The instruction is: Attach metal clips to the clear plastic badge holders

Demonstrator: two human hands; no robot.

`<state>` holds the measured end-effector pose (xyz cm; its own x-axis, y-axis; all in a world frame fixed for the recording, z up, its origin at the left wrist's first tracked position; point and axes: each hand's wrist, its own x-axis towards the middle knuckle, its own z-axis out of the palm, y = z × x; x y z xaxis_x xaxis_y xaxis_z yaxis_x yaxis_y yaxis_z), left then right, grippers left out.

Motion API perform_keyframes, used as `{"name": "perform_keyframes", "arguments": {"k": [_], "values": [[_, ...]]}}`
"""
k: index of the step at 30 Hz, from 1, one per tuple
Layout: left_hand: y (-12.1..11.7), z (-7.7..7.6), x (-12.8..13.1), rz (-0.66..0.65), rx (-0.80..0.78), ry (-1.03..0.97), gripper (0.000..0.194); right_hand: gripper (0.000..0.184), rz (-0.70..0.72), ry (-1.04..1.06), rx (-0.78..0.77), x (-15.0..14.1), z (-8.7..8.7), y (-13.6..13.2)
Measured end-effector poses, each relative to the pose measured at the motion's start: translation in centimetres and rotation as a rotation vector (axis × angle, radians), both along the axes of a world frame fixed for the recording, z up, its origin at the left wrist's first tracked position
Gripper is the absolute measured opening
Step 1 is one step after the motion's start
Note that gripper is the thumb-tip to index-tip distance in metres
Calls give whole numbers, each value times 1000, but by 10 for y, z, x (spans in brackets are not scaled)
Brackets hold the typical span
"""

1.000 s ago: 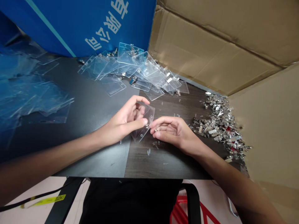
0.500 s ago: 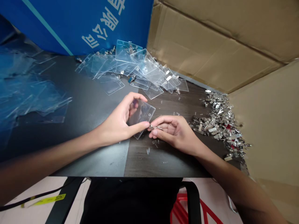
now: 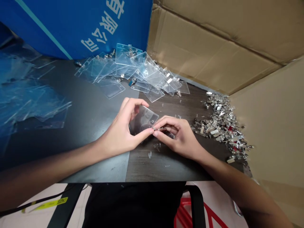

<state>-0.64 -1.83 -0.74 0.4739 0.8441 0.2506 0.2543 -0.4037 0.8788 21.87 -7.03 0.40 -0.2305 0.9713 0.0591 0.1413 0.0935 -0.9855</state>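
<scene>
Between thumb and fingers, my left hand [image 3: 128,126] grips a clear plastic badge holder [image 3: 145,118] above the table, its slotted edge turned to the right. My right hand [image 3: 178,134] pinches a small metal badge clip [image 3: 161,129] at that edge. The left thumb tip presses where clip and holder meet, so whether the two are joined cannot be seen. Both hands are closed and almost touch.
Clear holders, some with clips, lie in a pile [image 3: 142,72] at the back. More blue-tinted holders [image 3: 35,101] are stacked left. Loose metal clips [image 3: 223,123] heap up at right, by a cardboard wall [image 3: 201,50]. Tiny clear plastic bits [image 3: 150,155] dot the table.
My right thumb and fingers have closed in tighter around the clip, right against the holder's edge. The left thumb has shifted slightly to the right. The view has shifted a little.
</scene>
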Motion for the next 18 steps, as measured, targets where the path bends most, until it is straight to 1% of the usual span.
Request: {"name": "perform_keyframes", "arguments": {"k": [3, 5, 7, 11, 14, 16, 18], "values": [[0, -1, -1, -20, 3, -7, 59, 6, 13, -73, 116, 2, 1, 0], [2, -2, -1, -36, 8, -9, 60, 8, 24, -108, 176, 3, 3, 1], [3, -3, -1, -52, 17, -14, 60, 10, 30, -126, 205, 4, 4, 1], [1, -2, -1, -83, 9, -40, 55, 14, 11, -151, 211, 6, 6, 1], [1, 5, -1, -72, -52, -63, 48, 13, 14, -162, 221, 6, 6, 2], [5, 11, -2, -45, -123, -74, 37, 9, 6, -185, 229, 6, 6, 4], [12, 16, -4, -13, -170, -65, 26, 6, -40, -240, 229, 5, 4, 6]]}}
